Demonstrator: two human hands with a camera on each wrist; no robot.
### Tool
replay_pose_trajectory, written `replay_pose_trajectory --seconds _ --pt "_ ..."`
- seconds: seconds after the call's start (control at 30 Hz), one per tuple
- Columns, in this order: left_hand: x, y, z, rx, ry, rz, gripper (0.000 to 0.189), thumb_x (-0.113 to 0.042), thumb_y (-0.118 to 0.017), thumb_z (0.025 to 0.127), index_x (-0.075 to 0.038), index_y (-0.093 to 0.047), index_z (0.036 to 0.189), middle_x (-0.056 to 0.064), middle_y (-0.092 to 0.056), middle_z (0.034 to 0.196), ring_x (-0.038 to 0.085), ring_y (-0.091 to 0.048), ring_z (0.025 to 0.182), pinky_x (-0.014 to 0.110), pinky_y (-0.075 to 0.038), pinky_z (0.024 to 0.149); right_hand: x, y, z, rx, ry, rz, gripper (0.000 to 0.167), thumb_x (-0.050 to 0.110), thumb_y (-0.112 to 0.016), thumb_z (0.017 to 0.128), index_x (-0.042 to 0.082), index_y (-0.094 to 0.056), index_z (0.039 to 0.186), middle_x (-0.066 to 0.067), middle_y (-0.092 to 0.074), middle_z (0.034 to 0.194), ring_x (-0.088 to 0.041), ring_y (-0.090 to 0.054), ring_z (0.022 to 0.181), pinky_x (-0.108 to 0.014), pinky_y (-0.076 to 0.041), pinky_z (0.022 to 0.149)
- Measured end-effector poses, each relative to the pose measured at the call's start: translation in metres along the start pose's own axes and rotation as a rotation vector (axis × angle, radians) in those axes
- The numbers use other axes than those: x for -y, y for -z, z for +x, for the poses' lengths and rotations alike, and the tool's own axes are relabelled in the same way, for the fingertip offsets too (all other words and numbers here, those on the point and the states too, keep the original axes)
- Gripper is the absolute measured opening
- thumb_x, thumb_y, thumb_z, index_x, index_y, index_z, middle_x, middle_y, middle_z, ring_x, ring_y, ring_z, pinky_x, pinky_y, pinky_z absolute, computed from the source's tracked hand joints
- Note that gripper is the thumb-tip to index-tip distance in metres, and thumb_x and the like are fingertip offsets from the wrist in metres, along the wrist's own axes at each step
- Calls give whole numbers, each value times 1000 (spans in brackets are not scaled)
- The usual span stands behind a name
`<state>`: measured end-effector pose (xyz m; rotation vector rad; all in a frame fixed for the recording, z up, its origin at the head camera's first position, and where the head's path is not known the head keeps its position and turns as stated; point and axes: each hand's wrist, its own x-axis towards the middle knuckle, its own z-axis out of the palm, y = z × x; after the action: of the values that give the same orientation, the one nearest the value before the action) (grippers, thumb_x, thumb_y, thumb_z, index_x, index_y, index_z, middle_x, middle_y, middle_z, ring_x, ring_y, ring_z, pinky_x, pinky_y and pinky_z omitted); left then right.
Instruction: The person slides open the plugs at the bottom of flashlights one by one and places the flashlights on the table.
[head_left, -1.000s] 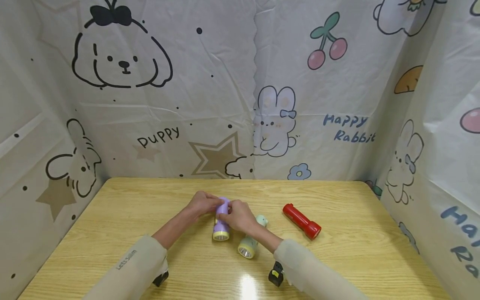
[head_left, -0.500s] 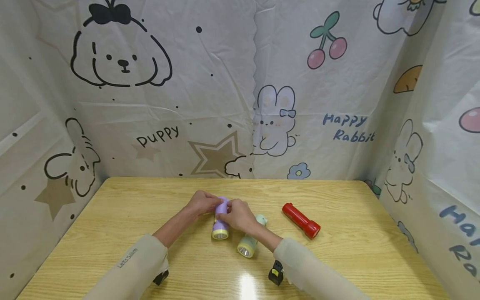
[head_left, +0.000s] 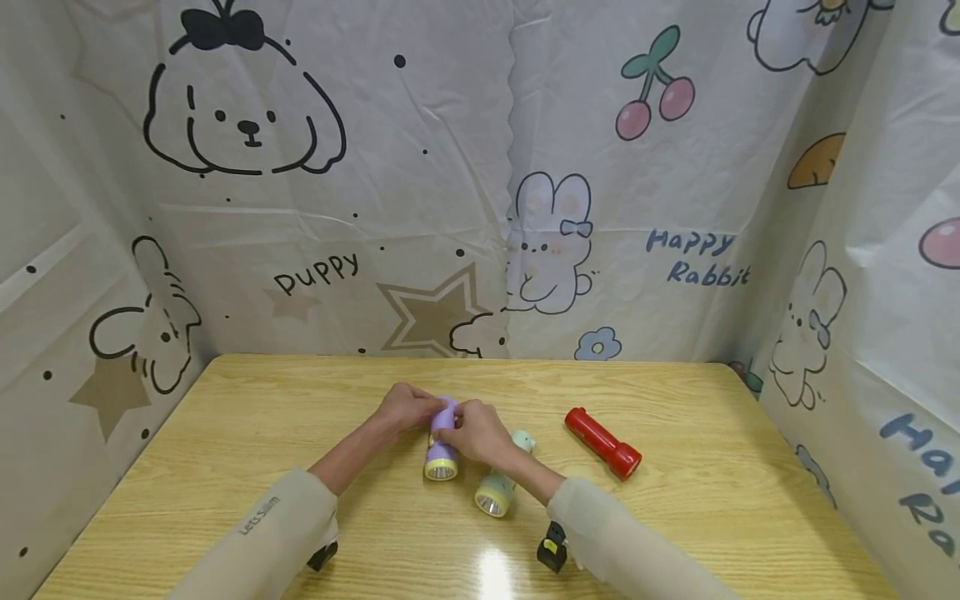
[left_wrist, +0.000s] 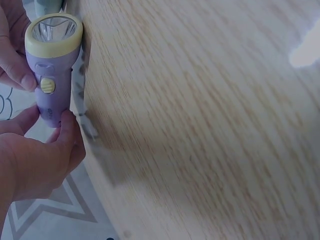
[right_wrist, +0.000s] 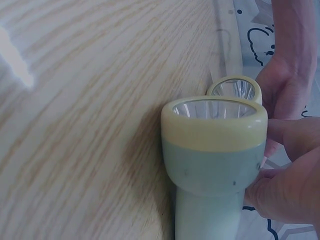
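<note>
A purple flashlight [head_left: 442, 454] with a pale yellow head ring lies between both hands, its lens toward me. My left hand [head_left: 407, 407] pinches its tail end between thumb and fingers, as the left wrist view shows around the purple flashlight [left_wrist: 52, 75]. My right hand [head_left: 480, 432] grips its barrel from the right, thumb beside the yellow slide switch [left_wrist: 47, 85]. Under the right wrist lies a mint-green flashlight [head_left: 495, 492], partly covered by the forearm. In the right wrist view this green flashlight [right_wrist: 215, 150] hides much of the purple one.
A red flashlight [head_left: 603, 442] lies on the wooden table [head_left: 675, 533] to the right, angled toward the front. Black wrist devices [head_left: 552, 547] sit under the sleeves. A printed cloth [head_left: 420, 208] stands behind the table and along its sides.
</note>
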<state>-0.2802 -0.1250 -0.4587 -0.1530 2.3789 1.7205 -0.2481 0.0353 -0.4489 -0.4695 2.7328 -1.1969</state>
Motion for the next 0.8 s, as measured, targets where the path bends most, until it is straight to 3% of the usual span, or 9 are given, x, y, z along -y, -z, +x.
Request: replay_pose_trajectory --seconds 0.33,0.57,0.8 --pt "-1 -1 -1 -9 -6 65 25 -11 -71 92 11 -72 103 21 -69 108 26 -68 95 35 -57 83 -2 -1 1 -1 -2 -8 29 22 -77 89 7 -60 72 5 -51 55 -6 -43 48 -18 -30 42" --pt "1 -1 0 -27 -22 119 25 -15 -73 90 8 -74 98 15 -71 100 22 -65 90 28 -55 73 -3 -2 2 7 -25 -22 30 23 -77 90 7 -60 70 5 -50 54 -6 -42 48 -18 -30 42" --pt "2 -1 1 -35 -20 115 22 -14 -73 90 7 -75 96 14 -71 99 20 -64 89 26 -54 73 -3 -4 2 1 -24 -23 30 24 -77 89 8 -59 70 4 -51 55 -6 -42 49 -18 -31 42"
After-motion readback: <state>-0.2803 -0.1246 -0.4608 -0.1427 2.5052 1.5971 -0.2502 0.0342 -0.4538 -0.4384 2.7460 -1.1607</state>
